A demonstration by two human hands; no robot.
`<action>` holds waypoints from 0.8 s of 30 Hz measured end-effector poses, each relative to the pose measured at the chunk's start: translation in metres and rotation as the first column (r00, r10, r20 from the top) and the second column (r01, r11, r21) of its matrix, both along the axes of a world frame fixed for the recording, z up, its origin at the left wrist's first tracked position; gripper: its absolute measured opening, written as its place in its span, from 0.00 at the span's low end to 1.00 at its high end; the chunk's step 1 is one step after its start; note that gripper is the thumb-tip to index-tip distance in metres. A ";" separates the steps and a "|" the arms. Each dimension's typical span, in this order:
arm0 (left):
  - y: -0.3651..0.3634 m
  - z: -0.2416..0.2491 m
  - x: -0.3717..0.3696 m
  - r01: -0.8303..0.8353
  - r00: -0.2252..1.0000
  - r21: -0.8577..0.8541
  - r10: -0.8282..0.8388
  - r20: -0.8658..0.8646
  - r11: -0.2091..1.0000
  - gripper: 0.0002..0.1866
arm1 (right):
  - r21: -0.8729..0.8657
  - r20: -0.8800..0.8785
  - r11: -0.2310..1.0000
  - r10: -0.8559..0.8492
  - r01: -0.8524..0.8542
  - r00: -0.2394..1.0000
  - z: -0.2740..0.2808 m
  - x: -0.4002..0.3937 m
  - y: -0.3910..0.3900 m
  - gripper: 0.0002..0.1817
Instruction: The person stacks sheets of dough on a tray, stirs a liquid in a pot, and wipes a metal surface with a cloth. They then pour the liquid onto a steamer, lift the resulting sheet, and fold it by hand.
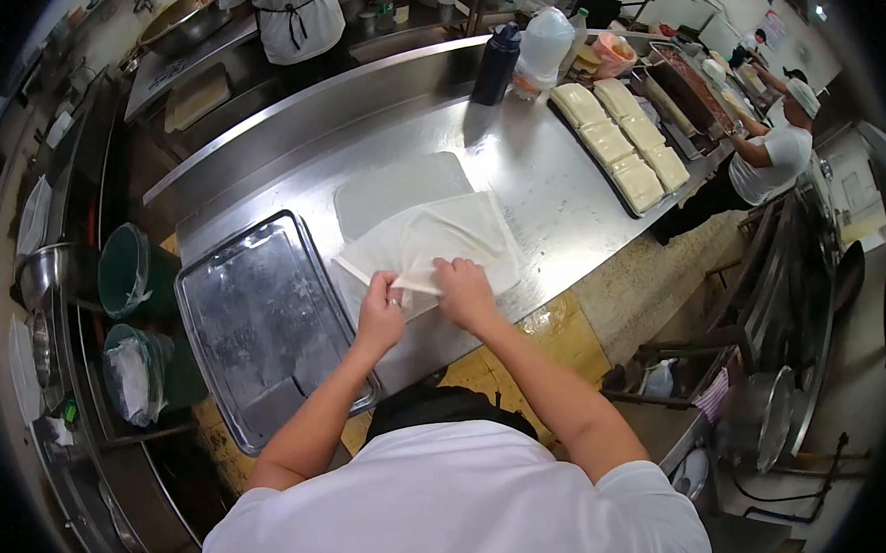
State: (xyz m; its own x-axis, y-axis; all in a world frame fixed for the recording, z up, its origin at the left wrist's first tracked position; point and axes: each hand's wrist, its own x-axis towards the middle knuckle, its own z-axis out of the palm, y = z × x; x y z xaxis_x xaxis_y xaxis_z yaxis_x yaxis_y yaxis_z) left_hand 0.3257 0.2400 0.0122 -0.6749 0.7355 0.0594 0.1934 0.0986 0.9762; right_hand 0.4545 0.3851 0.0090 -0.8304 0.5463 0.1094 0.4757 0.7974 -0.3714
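Observation:
A thin, off-white, cloth-like sheet (435,238) lies creased on the steel table in front of me. My left hand (381,311) pinches its near edge toward the left corner. Just to the right, my right hand (464,293) has its fingers closed on the same edge, gathering folds. Under the sheet and reaching out beyond its far side is a flat, pale rectangular piece (392,189) with rounded corners. Close to my left forearm rests a large dark metal tray (265,317) with whitish smears.
On the steel table (298,174), a tray of several pale rectangular slabs (610,143) sits far right. A dark bottle (496,64) and a clear plastic jug (545,50) stand at the back. One co-worker (770,153) is at right, another (291,13) beyond. Green bins (128,270) stand left.

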 end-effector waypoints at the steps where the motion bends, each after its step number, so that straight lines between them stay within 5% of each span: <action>1: 0.003 0.004 -0.003 0.020 0.999 -0.030 -0.018 0.049 0.999 0.10 | 0.018 -0.036 0.999 -0.036 0.037 0.999 -0.006 0.000 0.009 0.26; 3: 0.008 0.014 -0.011 0.061 0.988 -0.086 -0.048 0.147 0.994 0.12 | 0.053 -0.109 0.992 -0.104 0.110 0.989 -0.013 0.006 0.027 0.23; 4: 0.006 0.035 -0.013 0.179 0.984 -0.270 -0.178 0.029 0.946 0.13 | 0.050 -0.127 0.987 -0.143 0.150 0.982 -0.008 0.011 0.032 0.21; 6: -0.002 0.085 -0.013 0.302 0.873 -0.629 -0.472 -0.118 0.716 0.15 | 0.041 -0.159 0.972 -0.220 0.229 0.962 0.010 0.024 0.038 0.18; 9: -0.004 0.086 -0.016 0.331 0.742 -0.843 -0.669 -0.045 0.424 0.17 | 0.128 -0.195 0.949 -0.262 0.290 0.945 0.019 0.042 0.045 0.17; 12: -0.017 0.064 -0.027 0.451 0.593 -0.538 -0.689 -0.416 0.712 0.17 | 0.144 -0.245 0.905 -0.359 0.400 0.901 0.008 0.062 0.058 0.13; 18: -0.005 0.088 -0.027 0.736 0.591 -0.457 -0.803 0.074 0.499 0.22 | 0.041 -0.362 0.808 -0.537 0.588 0.762 0.018 0.109 0.063 0.09; 24: 0.008 0.080 0.007 0.890 0.277 -0.446 -0.890 0.363 0.095 0.23 | 0.070 -0.356 0.697 -0.651 0.714 0.671 0.008 0.169 0.043 0.07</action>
